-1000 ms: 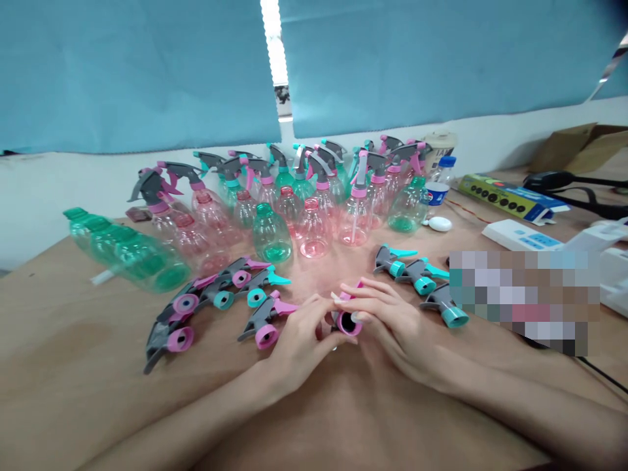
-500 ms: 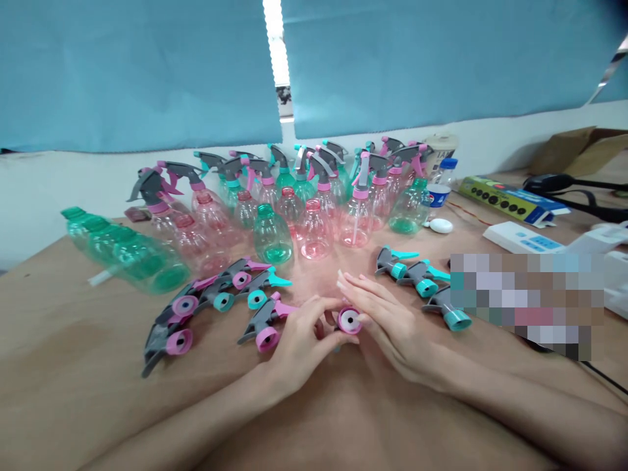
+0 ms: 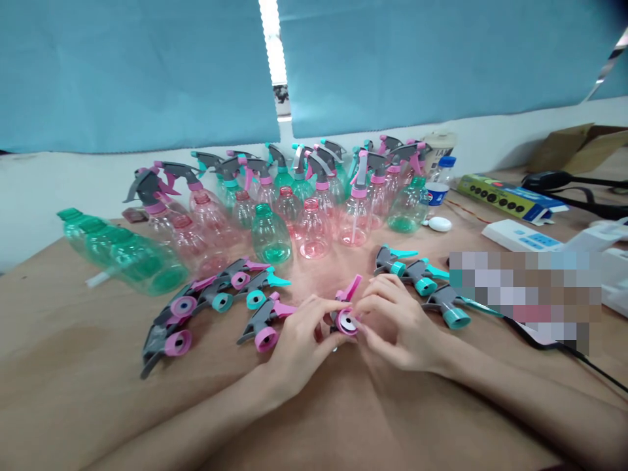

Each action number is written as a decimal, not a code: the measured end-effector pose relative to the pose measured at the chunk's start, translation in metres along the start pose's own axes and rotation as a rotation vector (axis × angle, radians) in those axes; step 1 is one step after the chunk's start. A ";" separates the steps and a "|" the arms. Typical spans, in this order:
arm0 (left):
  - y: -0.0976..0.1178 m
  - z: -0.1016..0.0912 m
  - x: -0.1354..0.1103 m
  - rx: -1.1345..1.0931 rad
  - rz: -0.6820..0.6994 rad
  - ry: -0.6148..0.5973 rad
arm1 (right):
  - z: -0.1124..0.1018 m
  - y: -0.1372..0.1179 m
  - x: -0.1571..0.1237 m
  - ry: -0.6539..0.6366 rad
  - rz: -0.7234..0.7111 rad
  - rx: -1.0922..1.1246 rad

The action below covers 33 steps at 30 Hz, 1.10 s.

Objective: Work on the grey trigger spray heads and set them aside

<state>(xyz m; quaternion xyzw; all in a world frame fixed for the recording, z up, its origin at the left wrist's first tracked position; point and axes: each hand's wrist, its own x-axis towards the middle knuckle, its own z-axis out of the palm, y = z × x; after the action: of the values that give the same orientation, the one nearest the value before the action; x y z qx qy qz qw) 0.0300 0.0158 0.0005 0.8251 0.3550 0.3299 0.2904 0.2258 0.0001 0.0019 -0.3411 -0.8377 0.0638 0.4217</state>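
Observation:
My left hand (image 3: 307, 340) is closed around a grey and pink trigger spray head (image 3: 348, 322), its collar facing me. A white washer (image 3: 348, 320) with a dark centre sits in the pink collar and looks slightly tilted. My right hand (image 3: 400, 324) curls in from the right, thumb and fingertips pinched at the collar's right edge; the pink trigger rises behind. Left of my hands lie several loose spray heads, the nearest being a pink one (image 3: 266, 339). Several turquoise-collared heads, including a front one (image 3: 456, 317), lie to the right.
Behind my hands stand several pink and green bottles, such as a green one (image 3: 271, 239), some with spray heads fitted. Green bottles (image 3: 147, 265) lie at the left. At the right are a power strip (image 3: 523, 237), a long box (image 3: 510, 197) and a pixelated phone-like object (image 3: 540, 337).
My right hand has gone from flat, outstretched fingers over the spray head to curled fingers at its collar, uncovering the pink trigger. The washer looks more tilted. My left hand keeps its hold.

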 end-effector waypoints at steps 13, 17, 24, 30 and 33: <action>-0.001 0.001 -0.003 0.117 0.111 0.010 | -0.004 -0.006 0.003 -0.074 0.040 -0.010; -0.001 0.001 -0.003 0.136 0.094 0.008 | -0.005 -0.006 0.004 -0.080 0.047 -0.034; -0.002 0.002 -0.002 0.153 0.122 -0.009 | -0.004 -0.008 0.006 -0.086 0.048 -0.067; -0.003 0.002 -0.002 0.160 0.117 -0.015 | 0.000 -0.008 0.005 -0.064 0.045 -0.076; -0.003 0.002 -0.003 0.163 0.108 -0.025 | 0.000 -0.005 0.003 -0.045 0.026 -0.061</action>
<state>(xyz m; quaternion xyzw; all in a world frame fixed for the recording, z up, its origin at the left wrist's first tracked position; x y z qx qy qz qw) 0.0292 0.0147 -0.0036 0.8679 0.3321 0.3049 0.2087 0.2220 -0.0020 0.0064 -0.3632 -0.8440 0.0515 0.3912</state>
